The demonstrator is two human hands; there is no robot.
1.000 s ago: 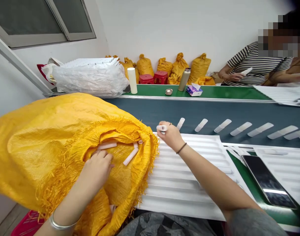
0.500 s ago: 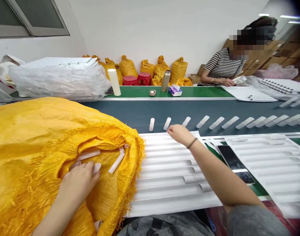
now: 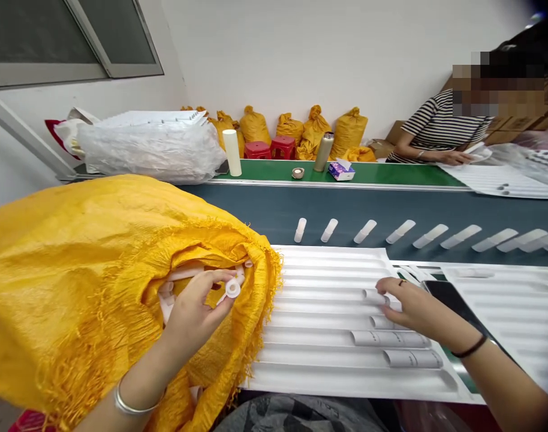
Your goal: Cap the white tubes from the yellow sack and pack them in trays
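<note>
At the mouth of a big yellow woven sack, my left hand pinches a small white plastic tube, its round end facing me. Other white tubes lie inside the sack. My right hand is over a ridged white tray, with thumb and fingers closed around the end of a curled white paper piece. Several more curled pieces, some with small print, rest in the tray's grooves nearby. Part of the held piece is hidden by my fingers.
White tubes lie in a row on the dark conveyor belt. A phone and a second ridged tray are at the right. Across the belt are a tissue box, a flask and a person in a striped shirt.
My left hand has come up and right out of the sack's opening with a tube. My right hand has moved from the belt's edge down to the curled paper. The view has turned left.
</note>
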